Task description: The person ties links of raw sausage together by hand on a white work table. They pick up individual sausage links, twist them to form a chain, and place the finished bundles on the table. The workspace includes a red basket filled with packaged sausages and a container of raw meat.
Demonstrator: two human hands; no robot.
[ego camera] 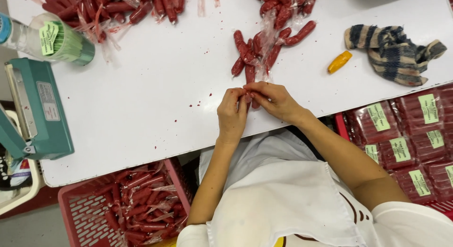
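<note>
1. I see both hands meeting at the near edge of the white table (141,110): the left hand (232,115) and the right hand (273,101) are pressed together, fingertips pinched on one red sausage (248,97) between them.
2. That sausage pokes out just past the fingers, pointing toward a loose cluster of wrapped sausages (257,51) a little farther up the table.
3. I can't make out how much of the held sausage the fingers cover, and the clear wrapping around it is hard to read.
4. Two more heaps of sausages are cut off at the top edge, so no count there.
5. Counting what I can: one orange cap-like piece (339,61), one striped cloth (394,53), one teal sealing machine (35,112) at left, one pink crate (127,207) of sausages below, and labelled red packs (406,143) stacked at right, at least seven labels showing.
</note>
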